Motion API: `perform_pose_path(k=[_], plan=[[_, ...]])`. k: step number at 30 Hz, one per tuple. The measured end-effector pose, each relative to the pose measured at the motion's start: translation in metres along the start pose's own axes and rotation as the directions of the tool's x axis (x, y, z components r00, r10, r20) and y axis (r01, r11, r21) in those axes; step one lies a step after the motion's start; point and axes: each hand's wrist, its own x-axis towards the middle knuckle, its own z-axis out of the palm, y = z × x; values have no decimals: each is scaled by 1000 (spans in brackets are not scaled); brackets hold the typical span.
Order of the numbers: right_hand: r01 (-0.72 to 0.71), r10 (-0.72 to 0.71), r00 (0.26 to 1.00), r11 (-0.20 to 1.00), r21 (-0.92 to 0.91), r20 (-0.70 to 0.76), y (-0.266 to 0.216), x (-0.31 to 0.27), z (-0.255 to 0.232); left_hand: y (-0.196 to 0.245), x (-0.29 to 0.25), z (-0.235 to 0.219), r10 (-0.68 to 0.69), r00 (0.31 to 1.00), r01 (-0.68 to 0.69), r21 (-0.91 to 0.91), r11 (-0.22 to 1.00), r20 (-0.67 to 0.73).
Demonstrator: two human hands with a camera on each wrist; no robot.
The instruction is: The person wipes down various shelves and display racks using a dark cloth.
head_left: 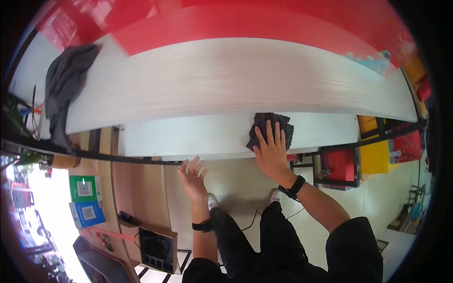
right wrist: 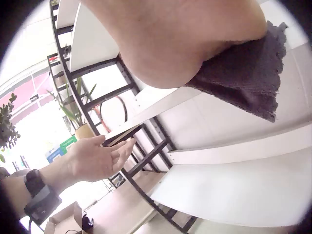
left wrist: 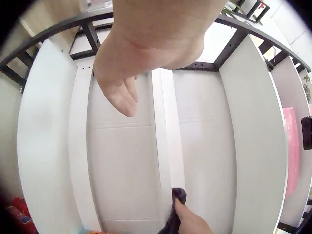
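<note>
My right hand (head_left: pixel 272 158) lies with spread, straight fingers on a dark grey cloth (head_left: pixel 262 120), pressing it against the white lower shelf board (head_left: pixel 188 134). In the right wrist view the cloth (right wrist: pixel 248 78) shows a frayed, wavy edge below the palm. My left hand (head_left: pixel 194 181) hangs in the air just in front of the shelf's edge, palm up, fingers loosely bent and holding nothing. The left wrist view shows this hand (left wrist: pixel 146 53) above the shelving, with the cloth (left wrist: pixel 171 222) at the bottom.
Above the lower board runs a wide white upper shelf (head_left: pixel 236 75) with a red sheet (head_left: pixel 198 23) along its back. Another dark cloth (head_left: pixel 71 70) drapes over its left end. Black metal rails frame the shelving. Yellow and red boxes (head_left: pixel 373 158) stand right; an open carton (head_left: pixel 158 250) is lower left.
</note>
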Motion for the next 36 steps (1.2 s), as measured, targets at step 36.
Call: perform_pose_path(k=[36], plan=[[682,-684,729,723,111,-25,-143,74,46,27,-98,-71,-98,991,92,-66,994,-94]])
